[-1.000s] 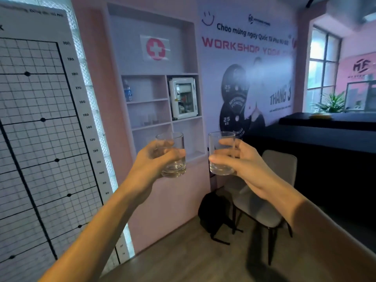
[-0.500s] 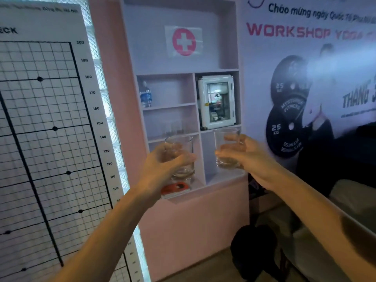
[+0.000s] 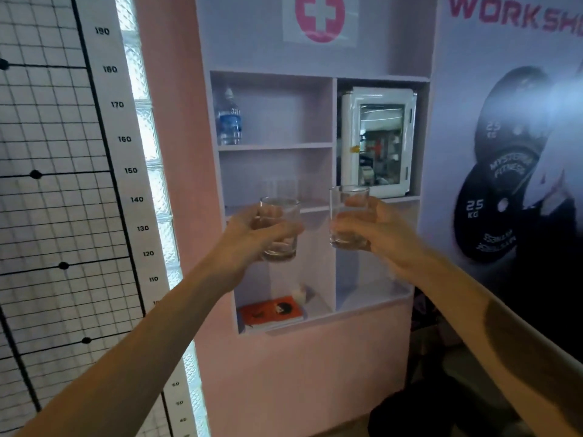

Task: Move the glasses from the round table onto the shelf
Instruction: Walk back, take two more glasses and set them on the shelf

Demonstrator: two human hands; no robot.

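I hold two clear tumblers up in front of a recessed wall shelf [image 3: 274, 147]. My left hand [image 3: 252, 234] is wrapped around the left glass [image 3: 280, 216], which stands upright. My right hand [image 3: 378, 228] grips the right glass [image 3: 344, 197], also upright. Both glasses hover at the height of the middle left shelf board [image 3: 310, 209], a short way in front of it. Faint clear glasses [image 3: 280, 190] seem to stand on that board; they are hard to make out.
A water bottle [image 3: 229, 119] stands on the top left shelf. A small white cabinet with a glass door [image 3: 377, 141] fills the upper right compartment. An orange book [image 3: 273, 310] lies in the bottom left compartment. A height chart [image 3: 63, 184] covers the left wall.
The shelf has grown much larger in view as I came closer. Both hands still carry their glasses, held level in front of the middle shelf.
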